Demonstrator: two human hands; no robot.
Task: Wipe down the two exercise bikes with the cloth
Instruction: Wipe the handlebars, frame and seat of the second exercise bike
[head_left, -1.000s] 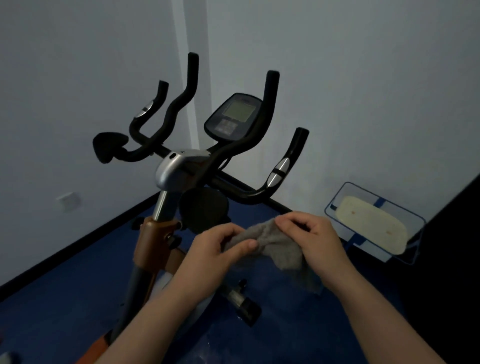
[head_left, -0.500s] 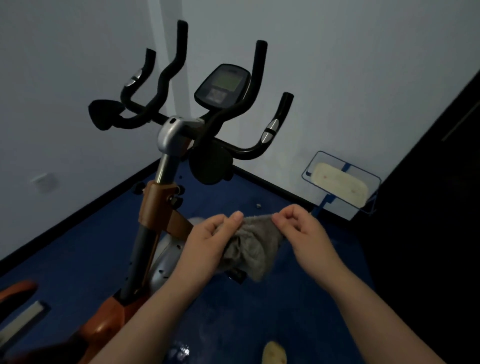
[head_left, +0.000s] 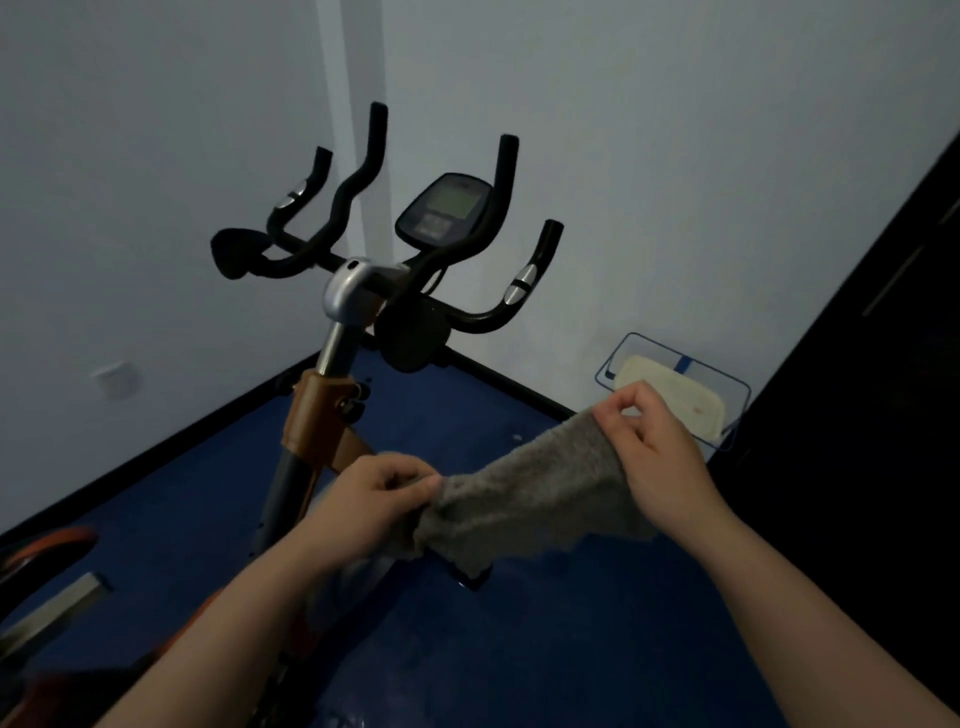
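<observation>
From the head camera, a grey cloth (head_left: 524, 499) is stretched in the air between both hands, above the blue floor (head_left: 571, 649) and clear of the exercise bike (head_left: 343, 364). The left hand (head_left: 363, 499) pinches its lower left corner; the right hand (head_left: 654, 457) pinches the upper right corner, held higher. The bike's black handlebars (head_left: 488, 208) and console (head_left: 444, 208) stand near the room corner. A flat mop head (head_left: 670, 395) leans against the wall (head_left: 675, 156) at the floor's right edge

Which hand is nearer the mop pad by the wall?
Right. The right hand pinches the cloth just in front of the mop pad, overlapping it in view; the left hand grips the cloth's other end, near the bike's post.
</observation>
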